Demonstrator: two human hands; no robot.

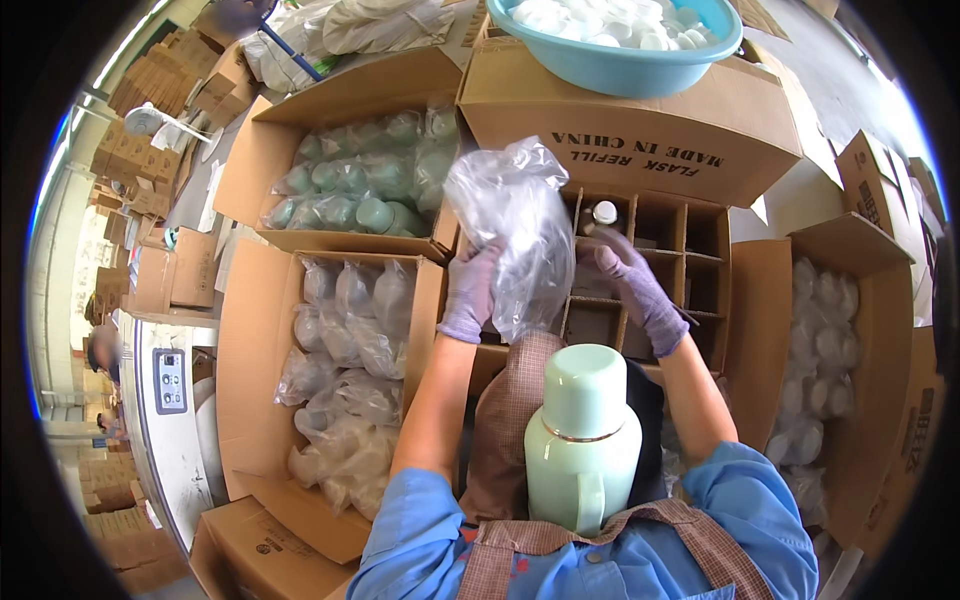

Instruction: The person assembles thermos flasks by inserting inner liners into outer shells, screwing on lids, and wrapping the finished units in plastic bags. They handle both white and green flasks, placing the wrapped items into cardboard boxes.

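A crumpled clear plastic bag (520, 220) hangs upright in front of me. My left hand (472, 288), in a grey-purple glove, is closed on the bag's left side. Just right of the bag, my right hand (637, 288), gloved alike, is raised over the divided carton (705, 215). Its thumb and fingers look apart, with the fingertips blurred, and nothing shows in them. A white-capped flask (604, 213) stands in a cell beyond that hand. Close to my body, a mint-green vacuum jug (582, 440) stands upright with its cup lid on and its handle toward me.
Cartons of bagged green jugs (345, 180) and clear-bagged items (350, 330) stand at the left. Another open carton (815, 350) holds bagged white-looking pieces at the right. A light-blue basin (610, 65) of white caps rests on cardboard ahead. A white control-panel machine (170, 420) flanks the left side.
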